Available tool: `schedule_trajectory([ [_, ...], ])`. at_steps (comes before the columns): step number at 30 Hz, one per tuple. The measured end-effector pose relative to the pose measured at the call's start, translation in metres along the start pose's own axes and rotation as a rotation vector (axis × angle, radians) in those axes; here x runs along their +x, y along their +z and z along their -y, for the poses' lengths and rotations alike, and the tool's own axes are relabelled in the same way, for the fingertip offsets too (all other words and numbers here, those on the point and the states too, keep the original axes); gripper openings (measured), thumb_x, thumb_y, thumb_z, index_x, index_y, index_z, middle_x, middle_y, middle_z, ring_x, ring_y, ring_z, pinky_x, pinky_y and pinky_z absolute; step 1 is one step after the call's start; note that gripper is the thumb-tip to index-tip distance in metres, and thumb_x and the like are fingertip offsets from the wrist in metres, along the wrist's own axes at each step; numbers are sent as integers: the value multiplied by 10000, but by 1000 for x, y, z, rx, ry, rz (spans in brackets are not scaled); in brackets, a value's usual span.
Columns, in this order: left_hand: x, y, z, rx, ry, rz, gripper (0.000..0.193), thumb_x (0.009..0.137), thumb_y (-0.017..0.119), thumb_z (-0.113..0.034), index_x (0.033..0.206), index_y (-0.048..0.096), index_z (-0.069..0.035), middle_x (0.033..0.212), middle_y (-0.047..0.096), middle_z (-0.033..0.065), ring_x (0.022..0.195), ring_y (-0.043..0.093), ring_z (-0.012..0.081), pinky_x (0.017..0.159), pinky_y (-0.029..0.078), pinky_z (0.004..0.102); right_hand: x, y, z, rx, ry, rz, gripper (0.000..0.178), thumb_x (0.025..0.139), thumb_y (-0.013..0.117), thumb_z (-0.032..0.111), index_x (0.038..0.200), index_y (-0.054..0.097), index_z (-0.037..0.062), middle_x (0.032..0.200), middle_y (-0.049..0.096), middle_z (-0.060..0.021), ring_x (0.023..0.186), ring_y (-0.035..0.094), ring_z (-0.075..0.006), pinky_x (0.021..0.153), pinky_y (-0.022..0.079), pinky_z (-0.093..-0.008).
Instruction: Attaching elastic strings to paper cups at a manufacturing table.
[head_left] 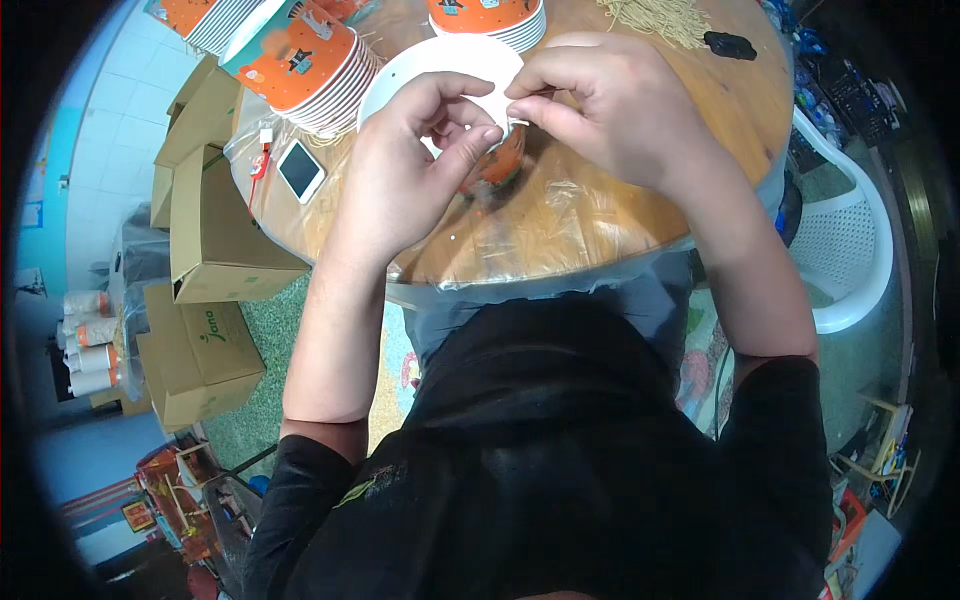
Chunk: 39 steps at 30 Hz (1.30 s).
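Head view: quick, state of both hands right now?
Left hand: fingers curled, thumb and forefinger apart; any hold can't be told.
Right hand: thumb and forefinger pinched closed; what's between them, if anything, can't be told.

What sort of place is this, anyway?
Probably a small workroom, perhaps in a home, for assembling paper goods; I can't be certain. A round wooden table bears stacked orange paper tubs and a bundle of pale cord, with open cardboard boxes beside it.
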<state>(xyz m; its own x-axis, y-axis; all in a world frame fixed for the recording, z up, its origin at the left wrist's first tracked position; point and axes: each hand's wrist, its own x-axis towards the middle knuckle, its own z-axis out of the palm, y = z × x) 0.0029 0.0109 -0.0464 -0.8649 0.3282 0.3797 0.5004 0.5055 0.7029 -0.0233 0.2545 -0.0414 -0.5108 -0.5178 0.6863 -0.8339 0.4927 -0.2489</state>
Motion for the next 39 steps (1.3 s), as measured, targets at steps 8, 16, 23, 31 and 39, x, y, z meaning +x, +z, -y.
schedule_trajectory([
  [8, 15, -9, -12, 105, -70, 178, 194, 1063, 778, -137, 1191, 812, 5, 840, 785, 56, 672, 704, 96, 635, 567, 278, 0, 1, -6, -23, 18, -23, 123, 969, 838, 146, 1035, 825, 43, 935, 783, -110, 827, 768, -278, 739, 613, -374],
  [16, 14, -5, -2, -169, -215, 219, 229, 1095, 763, -183, 1204, 812, 12, 834, 765, 44, 668, 730, 88, 604, 556, 252, -6, 8, -4, 24, 1, -64, 105, 949, 860, 124, 1016, 843, 44, 948, 788, -98, 815, 768, -259, 710, 610, -359],
  [23, 20, -8, -5, -134, -288, 284, 200, 1098, 751, -116, 1223, 789, 36, 1033, 823, 49, 895, 764, 78, 744, 656, 256, -8, 12, -5, 34, -4, -149, 110, 914, 900, 110, 984, 848, 43, 911, 769, -65, 775, 743, -209, 674, 580, -319],
  [31, 20, -2, -5, -88, -285, 265, 157, 1097, 746, -99, 1153, 776, 44, 1013, 812, 37, 892, 746, 70, 790, 620, 246, -15, 24, 0, 7, 108, -342, 232, 884, 919, 96, 1080, 802, 61, 1109, 772, -67, 877, 738, -197, 684, 576, -302],
  [39, 22, -6, 0, -199, -338, 289, 145, 1095, 735, -84, 1144, 740, 53, 1022, 799, 56, 913, 759, 88, 815, 633, 245, -56, 67, 36, 77, 236, -502, 252, 802, 917, 20, 1000, 768, 67, 896, 711, -67, 868, 707, -254, 724, 545, -399],
])
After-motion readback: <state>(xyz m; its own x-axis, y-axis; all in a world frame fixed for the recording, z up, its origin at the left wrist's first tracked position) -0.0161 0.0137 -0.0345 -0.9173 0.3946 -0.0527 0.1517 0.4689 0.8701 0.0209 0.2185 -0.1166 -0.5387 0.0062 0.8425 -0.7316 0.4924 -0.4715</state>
